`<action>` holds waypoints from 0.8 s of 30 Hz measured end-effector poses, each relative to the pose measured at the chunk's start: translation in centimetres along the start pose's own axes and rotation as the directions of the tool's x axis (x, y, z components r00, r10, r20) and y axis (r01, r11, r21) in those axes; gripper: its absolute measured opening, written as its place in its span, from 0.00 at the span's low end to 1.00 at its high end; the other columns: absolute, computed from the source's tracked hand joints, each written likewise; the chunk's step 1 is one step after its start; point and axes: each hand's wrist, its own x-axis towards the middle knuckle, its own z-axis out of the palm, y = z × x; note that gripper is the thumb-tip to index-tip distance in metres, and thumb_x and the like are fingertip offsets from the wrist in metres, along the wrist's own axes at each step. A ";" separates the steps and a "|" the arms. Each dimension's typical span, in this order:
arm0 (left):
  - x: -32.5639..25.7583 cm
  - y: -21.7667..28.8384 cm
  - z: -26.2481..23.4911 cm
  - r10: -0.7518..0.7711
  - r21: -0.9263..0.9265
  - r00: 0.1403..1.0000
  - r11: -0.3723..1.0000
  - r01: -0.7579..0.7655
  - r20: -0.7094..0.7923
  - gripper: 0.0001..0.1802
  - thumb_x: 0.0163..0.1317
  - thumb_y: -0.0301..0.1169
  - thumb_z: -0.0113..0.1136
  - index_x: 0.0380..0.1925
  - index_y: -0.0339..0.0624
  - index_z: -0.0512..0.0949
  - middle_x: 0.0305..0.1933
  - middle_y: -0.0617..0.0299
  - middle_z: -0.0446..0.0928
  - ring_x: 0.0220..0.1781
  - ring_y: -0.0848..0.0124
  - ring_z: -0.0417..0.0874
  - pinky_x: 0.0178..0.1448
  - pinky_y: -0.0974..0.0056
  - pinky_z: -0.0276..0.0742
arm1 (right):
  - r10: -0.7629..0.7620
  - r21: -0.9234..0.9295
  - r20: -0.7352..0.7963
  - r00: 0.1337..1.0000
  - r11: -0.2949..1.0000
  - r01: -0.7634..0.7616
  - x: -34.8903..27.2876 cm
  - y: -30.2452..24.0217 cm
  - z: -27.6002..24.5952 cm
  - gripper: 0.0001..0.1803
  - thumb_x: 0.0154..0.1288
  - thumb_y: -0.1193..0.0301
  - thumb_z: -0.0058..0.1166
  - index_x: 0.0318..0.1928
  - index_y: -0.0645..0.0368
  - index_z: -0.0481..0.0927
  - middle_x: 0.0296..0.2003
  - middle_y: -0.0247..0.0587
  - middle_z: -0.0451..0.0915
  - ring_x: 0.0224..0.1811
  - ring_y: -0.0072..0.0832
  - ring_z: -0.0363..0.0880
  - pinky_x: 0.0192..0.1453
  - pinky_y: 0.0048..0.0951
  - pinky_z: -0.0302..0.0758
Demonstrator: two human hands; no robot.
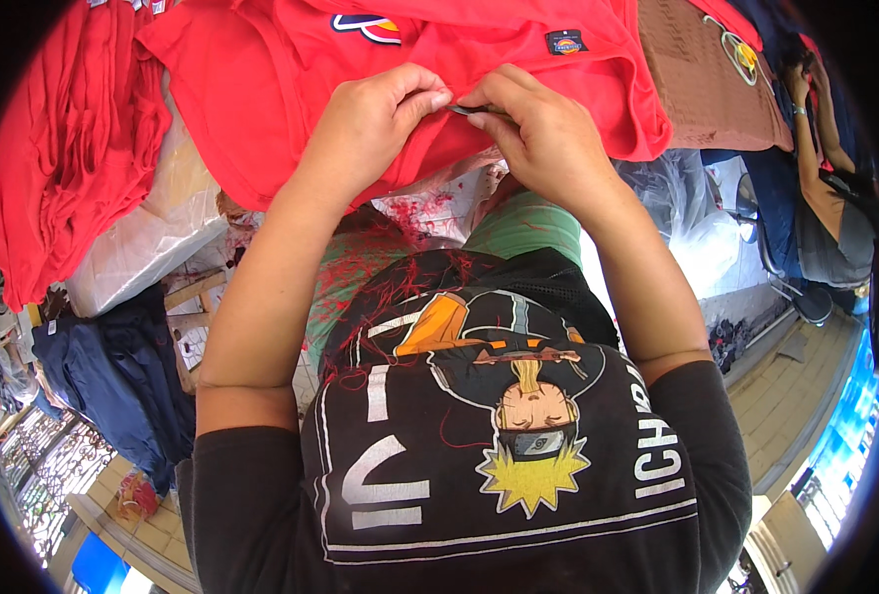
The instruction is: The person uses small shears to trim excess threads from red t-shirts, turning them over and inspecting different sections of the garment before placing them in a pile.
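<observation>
A red garment (pixel 251 94), likely a shirt, is spread out in front of me, with a dark label and a printed or sewn patch on its far part. My left hand (pixel 375 114) pinches the garment's near edge between thumb and fingertips. Close beside it, my right hand (pixel 543 124) is closed around small dark metal thread snips (pixel 475 110), whose tip points at the left fingertips. Most of the snips is hidden by my fingers. The fabric's edge hangs down over my lap.
More red garments (pixel 73 148) are piled at the left on a plastic-wrapped bundle (pixel 152 233). Dark blue clothing (pixel 112 366) hangs below. At right lies a brown board (pixel 722 84) with a yellow-white loop. Another person (pixel 826 188) works at the far right. Red thread scraps (pixel 410 282) cover my lap.
</observation>
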 end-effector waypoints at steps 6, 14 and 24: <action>0.3 4.7 -7.2 -0.098 0.057 0.908 0.995 0.082 0.407 0.10 0.61 0.32 0.61 0.32 0.34 0.79 0.34 0.64 0.79 0.34 0.78 0.77 0.38 0.71 0.71 | 0.157 0.255 -0.002 0.988 0.955 -0.151 -0.5 1.9 -2.4 0.14 0.60 0.72 0.60 0.46 0.61 0.78 0.39 0.39 0.81 0.39 0.24 0.79 0.44 0.27 0.75; 0.6 1.4 0.2 -0.199 -0.090 0.979 0.975 0.201 0.029 0.24 0.54 0.23 0.65 0.51 0.38 0.69 0.51 0.57 0.76 0.30 0.77 0.76 0.39 0.69 0.76 | 0.149 0.146 -0.013 0.989 0.979 -0.145 1.8 2.7 2.9 0.12 0.59 0.68 0.64 0.41 0.60 0.81 0.34 0.36 0.81 0.37 0.21 0.77 0.44 0.26 0.73; 0.1 0.3 1.4 -0.210 -0.084 0.978 0.974 0.209 0.007 0.16 0.51 0.32 0.68 0.39 0.39 0.80 0.37 0.57 0.79 0.31 0.67 0.82 0.40 0.64 0.77 | 0.312 0.565 0.120 0.943 0.759 -0.323 1.1 3.6 2.1 0.07 0.66 0.69 0.56 0.38 0.60 0.78 0.30 0.27 0.77 0.36 0.13 0.72 0.44 0.20 0.71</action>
